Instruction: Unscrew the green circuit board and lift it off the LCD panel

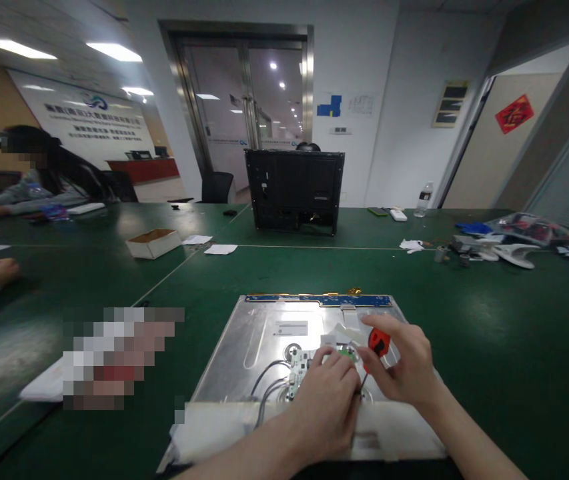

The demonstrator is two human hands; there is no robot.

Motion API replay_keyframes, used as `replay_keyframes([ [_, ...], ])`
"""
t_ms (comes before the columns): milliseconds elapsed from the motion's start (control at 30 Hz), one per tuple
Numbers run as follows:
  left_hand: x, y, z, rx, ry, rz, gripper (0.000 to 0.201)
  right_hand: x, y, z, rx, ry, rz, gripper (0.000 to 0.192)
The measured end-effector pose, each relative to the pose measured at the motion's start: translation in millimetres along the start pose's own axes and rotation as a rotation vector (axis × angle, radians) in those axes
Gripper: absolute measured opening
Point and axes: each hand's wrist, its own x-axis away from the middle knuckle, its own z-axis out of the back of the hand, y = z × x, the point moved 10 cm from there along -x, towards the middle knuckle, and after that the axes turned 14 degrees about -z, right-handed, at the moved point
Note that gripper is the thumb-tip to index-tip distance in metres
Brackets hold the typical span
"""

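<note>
Bench (489,347): green surface, one continuous run of joined tops, seams visible as pale lines.

One metal panel (264,340) lies flat, back side up, at the near edge of the bench, square to the person. Flat placement probably so the back is accessible from above and the panel cannot rock. A blue strip runs along its far edge; one white label sits near the middle.

One black monitor chassis (295,190) stands upright toward the far edge, back facing this way. One open cardboard box (154,243) left of centre, two loose paper slips just beside it. One water bottle (423,200) at the far right, with a pile of bags and parts along the right edge; count there not readable.

One small circuit board (300,368) on the panel's near half, at least two grey cables (268,383) curving off it toward the near edge.

Left hand (325,407): palm down, fingers curled, fingertips pressing at the board, apparently to steady it. No object seen enclosed.

Right hand (407,370): closed round one red-handled screwdriver (378,343), shaft angled down toward the board; tip hidden behind the left hand.

Other people: one seated at far left, one further hand at the left edge.
</note>
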Motion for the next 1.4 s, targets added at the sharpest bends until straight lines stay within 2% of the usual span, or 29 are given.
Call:
replay_keyframes([
  [200, 0.0, 0.2, 1.7, 0.011, 0.023, -0.006, 0.009, -2.7, 1.2, -2.7, -0.138, -0.104, -0.019, 0.038],
  [533, 0.6, 0.6, 1.6, 0.016, 0.013, -0.001, 0.016, 1.2, 1.4, -1.1, 0.008, 0.017, -0.011, 0.022],
  [700, 0.5, 0.9, 2.1, -0.005, 0.009, -0.009, 0.017, 1.9, 2.8, -3.6, -0.005, -0.011, -0.012, 0.021],
  [867, 0.5, 0.2, 1.4, 0.017, 0.016, -0.005, 0.013, -1.3, -0.1, -2.6, -0.093, -0.082, -0.007, 0.032],
  [1000, 0.5, -1.0, -1.8, 0.014, -0.005, 0.006, 0.012, -1.8, 0.0, -2.2, -0.113, -0.082, -0.013, 0.038],
  [1233, 1.5, -1.0, -0.7, 0.017, 0.011, 0.005, 0.017, 2.2, 3.4, -2.0, 0.015, 0.025, -0.021, 0.022],
  [1400, 1.2, 0.4, 0.8, 0.022, 0.020, -0.011, 0.018, 2.1, 3.0, -4.5, -0.019, -0.022, -0.004, 0.024],
])
